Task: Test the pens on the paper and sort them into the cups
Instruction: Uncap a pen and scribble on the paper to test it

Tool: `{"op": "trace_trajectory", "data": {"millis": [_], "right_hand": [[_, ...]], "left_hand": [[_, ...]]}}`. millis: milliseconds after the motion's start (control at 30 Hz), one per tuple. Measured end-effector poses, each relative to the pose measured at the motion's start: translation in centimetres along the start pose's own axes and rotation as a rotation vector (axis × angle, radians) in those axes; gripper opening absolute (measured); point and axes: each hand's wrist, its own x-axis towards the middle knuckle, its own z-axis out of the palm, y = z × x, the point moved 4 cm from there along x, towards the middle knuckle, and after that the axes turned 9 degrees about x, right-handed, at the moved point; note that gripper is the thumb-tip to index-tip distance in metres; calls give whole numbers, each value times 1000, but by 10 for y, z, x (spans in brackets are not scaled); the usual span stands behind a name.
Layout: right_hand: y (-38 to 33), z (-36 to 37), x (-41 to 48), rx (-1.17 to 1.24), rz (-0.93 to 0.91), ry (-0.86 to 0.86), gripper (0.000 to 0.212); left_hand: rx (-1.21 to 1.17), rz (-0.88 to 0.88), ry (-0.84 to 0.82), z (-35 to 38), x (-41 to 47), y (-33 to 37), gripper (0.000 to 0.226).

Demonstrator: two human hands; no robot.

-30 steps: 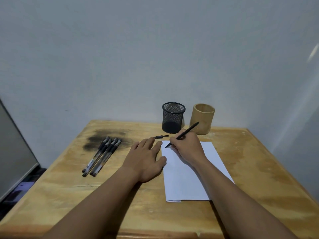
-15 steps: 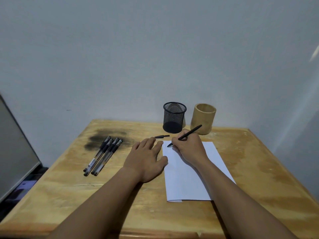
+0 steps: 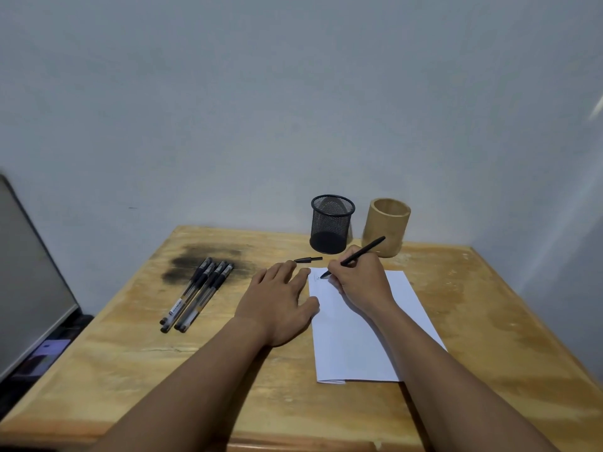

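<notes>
Pen (image 3: 359, 255) gripped in right hand (image 3: 359, 282), tip touching paper (image 3: 352, 337).

two arms in view, both bare all the way: left forearm (image 3: 202, 386) and right forearm (image 3: 430, 370) uncovered from the lower edge of view up to the wrists, left hand (image 3: 277, 305) and right hand (image 3: 359, 282) bare as well. forearms long and slim, wrists narrow, knuckles show on the hand backs. nail detail too small to tell
</notes>
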Motion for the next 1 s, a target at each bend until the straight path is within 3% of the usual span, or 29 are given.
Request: {"op": "trace_trajectory", "data": {"millis": [400, 633, 867, 1000], "right_hand": [[-5, -2, -1, -36, -1, 42, 16], [-7, -9, 3, 243, 69, 143, 12], [-13, -18, 4, 325, 53, 102, 12], [-17, -25, 4, 335, 64, 92, 12]], "left_hand": [[3, -7, -26, -4, -1, 1, 68], [-39, -25, -53, -16, 2, 4, 75], [-290, -243, 189, -33, 33, -11, 34], [-244, -261, 144, -26, 58, -16, 30]]}}
